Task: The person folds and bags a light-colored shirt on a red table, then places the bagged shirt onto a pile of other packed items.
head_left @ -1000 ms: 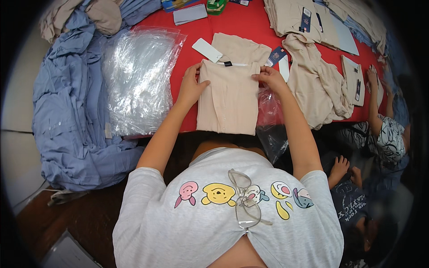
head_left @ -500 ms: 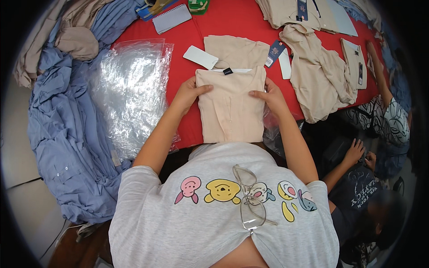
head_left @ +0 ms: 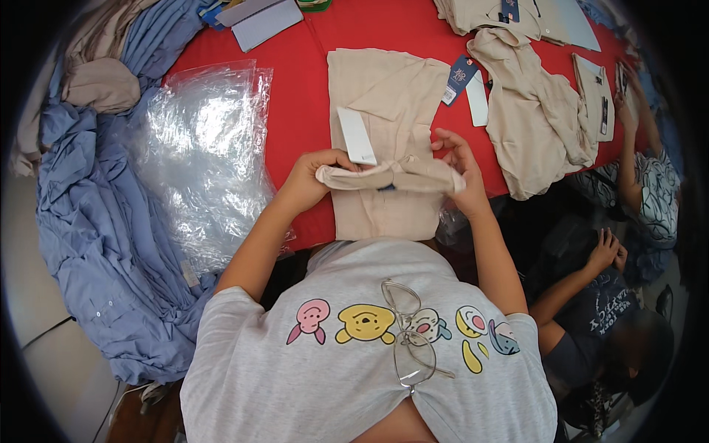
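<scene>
A beige garment lies on the red table in front of me, its far part stretched flat away from me. Its top section stands up as a raised fold across the middle. My left hand is closed on the left end of that fold. At the right end, my right hand grips the cloth low down, with its upper fingers raised and curled. A white tag lies on the cloth just beyond the fold. Part of a dark neck label shows below the fold's edge.
Clear plastic bags lie left of the garment, beside a heap of blue clothes. A navy hang tag and a crumpled beige garment lie to the right. A notepad is at the back. Other people are at the right.
The garment's top section, flat before, is now lifted into a fold and drawn nearer me. More of the cloth behind it shows, and the white tag has swung round onto that cloth.
</scene>
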### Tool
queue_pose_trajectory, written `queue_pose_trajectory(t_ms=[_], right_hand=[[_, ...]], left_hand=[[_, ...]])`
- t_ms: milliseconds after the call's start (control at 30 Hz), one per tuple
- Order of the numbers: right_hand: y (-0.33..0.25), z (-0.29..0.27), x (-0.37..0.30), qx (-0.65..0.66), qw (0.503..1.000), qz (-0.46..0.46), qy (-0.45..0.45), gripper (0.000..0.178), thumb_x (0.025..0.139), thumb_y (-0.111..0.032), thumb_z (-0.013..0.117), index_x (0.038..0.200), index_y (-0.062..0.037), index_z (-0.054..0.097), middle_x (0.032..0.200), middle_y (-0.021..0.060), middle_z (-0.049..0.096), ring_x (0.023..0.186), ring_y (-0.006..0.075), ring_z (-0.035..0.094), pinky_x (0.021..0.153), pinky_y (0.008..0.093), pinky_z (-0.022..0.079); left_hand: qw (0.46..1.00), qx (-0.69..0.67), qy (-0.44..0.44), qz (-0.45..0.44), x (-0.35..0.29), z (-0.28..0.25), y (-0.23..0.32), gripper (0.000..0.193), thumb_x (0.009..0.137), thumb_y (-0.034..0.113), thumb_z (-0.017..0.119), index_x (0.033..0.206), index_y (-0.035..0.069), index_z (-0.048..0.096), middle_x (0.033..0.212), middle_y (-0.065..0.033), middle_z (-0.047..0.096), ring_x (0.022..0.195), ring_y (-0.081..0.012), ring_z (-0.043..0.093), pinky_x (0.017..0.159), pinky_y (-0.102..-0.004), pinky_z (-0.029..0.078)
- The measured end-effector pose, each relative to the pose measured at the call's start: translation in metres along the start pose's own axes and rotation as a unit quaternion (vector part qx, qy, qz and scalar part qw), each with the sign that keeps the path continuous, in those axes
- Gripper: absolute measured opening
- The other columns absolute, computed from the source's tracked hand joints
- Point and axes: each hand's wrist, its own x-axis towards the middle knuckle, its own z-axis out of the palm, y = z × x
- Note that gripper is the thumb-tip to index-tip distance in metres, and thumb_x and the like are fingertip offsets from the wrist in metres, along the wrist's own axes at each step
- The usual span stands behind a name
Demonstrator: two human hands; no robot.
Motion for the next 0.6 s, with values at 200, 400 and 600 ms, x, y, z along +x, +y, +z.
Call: queue_pose_trajectory(t_ms=[200,400,600], right_hand=[[-0.016,0.0,0.009,-0.088,0.98,0.023,-0.178,0.053,0.082,-0.004,0.084,0.134,-0.0074,0.075,0.127,0.0033,0.072,0.106,0.014,0.066,0.095,0.0297,0.052],[-0.022,-0.004,0.013,-0.086,0.963,0.03,-0.255,0.034,0.088,-0.005,0.075,0.121,-0.0073,0.082,0.121,0.0092,0.08,0.11,0.022,0.071,0.1,0.0338,0.054],[-0.04,-0.004,0.011,-0.079,0.942,-0.048,-0.322,0.032,0.088,-0.006,0.072,0.117,-0.009,0.085,0.124,0.0107,0.08,0.11,0.0253,0.071,0.102,0.0347,0.053]], left_hand=[[0.994,0.037,-0.067,-0.08,0.006,-0.015,0.014,0.015,0.094,-0.002,0.075,0.109,0.002,0.075,0.107,-0.0051,0.078,0.103,-0.014,0.071,0.095,-0.0304,0.055],[0.982,-0.17,-0.073,-0.048,0.055,-0.071,0.002,0.061,0.083,0.032,0.089,0.131,0.001,0.066,0.133,-0.0131,0.07,0.122,-0.0253,0.066,0.111,-0.04,0.047],[0.776,0.597,0.091,0.182,0.113,-0.014,0.016,0.111,0.074,0.042,0.093,0.163,0.008,0.038,0.177,-0.02,0.022,0.161,-0.0397,0.026,0.13,-0.058,0.021]])
